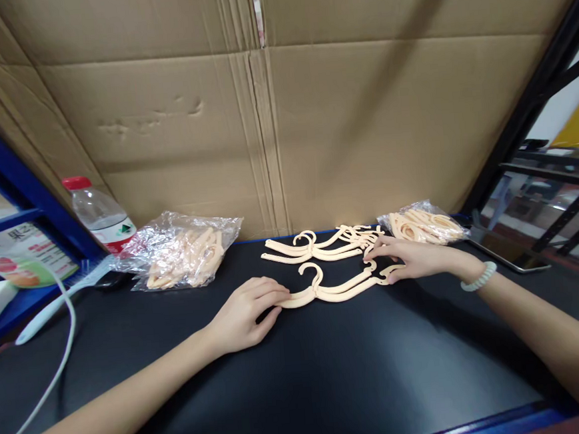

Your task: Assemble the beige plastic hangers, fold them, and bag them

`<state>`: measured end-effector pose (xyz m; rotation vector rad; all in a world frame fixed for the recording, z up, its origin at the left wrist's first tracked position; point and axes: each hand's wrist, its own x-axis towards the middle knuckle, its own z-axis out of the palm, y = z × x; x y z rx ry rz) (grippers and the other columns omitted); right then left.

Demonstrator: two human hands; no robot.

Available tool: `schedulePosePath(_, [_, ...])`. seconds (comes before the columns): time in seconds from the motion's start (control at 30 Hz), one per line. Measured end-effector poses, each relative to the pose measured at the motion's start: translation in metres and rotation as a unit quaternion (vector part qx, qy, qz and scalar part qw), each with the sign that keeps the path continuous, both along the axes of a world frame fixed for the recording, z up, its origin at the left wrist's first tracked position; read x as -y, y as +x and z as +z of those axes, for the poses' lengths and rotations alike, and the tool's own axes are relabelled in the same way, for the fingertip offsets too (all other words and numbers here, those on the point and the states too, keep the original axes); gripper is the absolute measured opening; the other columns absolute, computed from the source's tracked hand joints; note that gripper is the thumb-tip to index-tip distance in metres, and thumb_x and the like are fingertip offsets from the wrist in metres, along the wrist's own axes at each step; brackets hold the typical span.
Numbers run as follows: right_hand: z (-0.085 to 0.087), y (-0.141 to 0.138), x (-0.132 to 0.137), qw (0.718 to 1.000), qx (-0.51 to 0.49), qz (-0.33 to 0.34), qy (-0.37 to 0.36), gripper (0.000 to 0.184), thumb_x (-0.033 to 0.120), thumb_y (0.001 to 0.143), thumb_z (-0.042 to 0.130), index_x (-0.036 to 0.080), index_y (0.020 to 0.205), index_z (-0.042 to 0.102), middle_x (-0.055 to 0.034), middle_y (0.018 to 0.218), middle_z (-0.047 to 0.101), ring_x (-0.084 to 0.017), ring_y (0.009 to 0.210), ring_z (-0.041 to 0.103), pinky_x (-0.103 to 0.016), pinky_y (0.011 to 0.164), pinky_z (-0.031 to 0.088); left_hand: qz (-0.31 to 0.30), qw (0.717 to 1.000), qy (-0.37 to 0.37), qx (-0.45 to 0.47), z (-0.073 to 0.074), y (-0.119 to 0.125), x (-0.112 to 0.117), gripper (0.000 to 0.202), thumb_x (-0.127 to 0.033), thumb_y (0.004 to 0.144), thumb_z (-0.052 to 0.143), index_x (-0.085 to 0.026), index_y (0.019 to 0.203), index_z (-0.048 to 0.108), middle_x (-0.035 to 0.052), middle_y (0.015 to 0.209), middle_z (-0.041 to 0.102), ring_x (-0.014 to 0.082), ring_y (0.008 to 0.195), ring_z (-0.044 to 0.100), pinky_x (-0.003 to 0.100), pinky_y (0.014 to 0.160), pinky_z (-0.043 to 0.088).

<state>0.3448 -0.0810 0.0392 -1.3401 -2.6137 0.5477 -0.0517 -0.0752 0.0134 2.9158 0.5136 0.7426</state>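
A cream plastic hanger (332, 289) lies flat on the black table (302, 376), its hook pointing away from me. My left hand (247, 314) pinches its left arm tip with curled fingers. My right hand (410, 257), with a white bead bracelet on the wrist, rests on its right arm tip, fingers spread over it. Just behind lies a small pile of the same hangers (322, 244).
A clear bag of hangers (182, 255) lies at the left, another bag (423, 225) at the right. A water bottle (99, 215) with a red cap and a white cable (53, 342) sit far left. Cardboard (281, 110) walls the back. A dark tablet (505, 250) lies right.
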Motion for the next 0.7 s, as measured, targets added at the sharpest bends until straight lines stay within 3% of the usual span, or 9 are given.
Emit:
schedulePosePath(0.13, [0.001,0.002,0.001,0.999,0.03,-0.021,0.019,0.043,0.024,0.074,0.069,0.02,0.117,0.062,-0.0092,0.118,0.053,-0.027,0.109,0.053,-0.039,0.097,0.041,0.0,1.0,-0.002,0.001,-0.001,0.0,-0.001,0.028,-0.008,0.091,0.047,-0.019,0.113,0.061,0.0086,0.11,0.068,0.0216,0.102,0.062,0.038,0.091,0.049])
schedulePosePath(0.27, [0.005,0.001,0.004,0.999,0.032,-0.014,0.014,0.033,0.02,0.075,0.068,0.02,0.108,0.063,-0.0073,0.112,0.057,-0.025,0.104,0.055,-0.036,0.092,0.044,0.004,1.0,0.004,0.002,-0.002,-0.001,-0.001,0.029,-0.007,0.091,0.046,-0.019,0.113,0.061,0.0088,0.109,0.068,0.022,0.102,0.062,0.038,0.09,0.049])
schedulePosePath(0.4, [0.0,0.0,0.003,0.999,0.031,-0.014,0.025,0.041,0.015,0.082,0.055,0.02,0.123,0.058,-0.0103,0.121,0.057,-0.025,0.111,0.054,-0.038,0.098,0.042,0.007,1.0,0.006,0.005,-0.003,0.0,-0.001,0.028,-0.007,0.091,0.045,-0.018,0.111,0.061,0.0084,0.109,0.068,0.0212,0.101,0.062,0.038,0.091,0.049])
schedulePosePath(0.5, [-0.007,0.001,0.001,0.998,0.059,-0.03,0.022,0.054,0.008,0.079,0.049,0.02,0.131,0.054,-0.0112,0.124,0.055,-0.026,0.114,0.054,-0.04,0.101,0.041,0.009,1.0,0.003,0.007,-0.002,0.001,-0.001,0.029,-0.008,0.091,0.045,-0.019,0.112,0.061,0.0082,0.108,0.069,0.0208,0.101,0.063,0.037,0.091,0.049])
schedulePosePath(0.7, [-0.006,0.001,0.0,0.999,0.031,-0.023,0.032,0.034,0.019,0.086,0.051,0.017,0.118,0.06,-0.0125,0.115,0.061,-0.026,0.105,0.058,-0.041,0.094,0.045,0.03,0.999,-0.02,0.013,-0.002,0.0,0.001,0.022,-0.012,0.088,0.049,-0.019,0.106,0.057,0.0088,0.103,0.069,0.022,0.096,0.064,0.037,0.086,0.051])
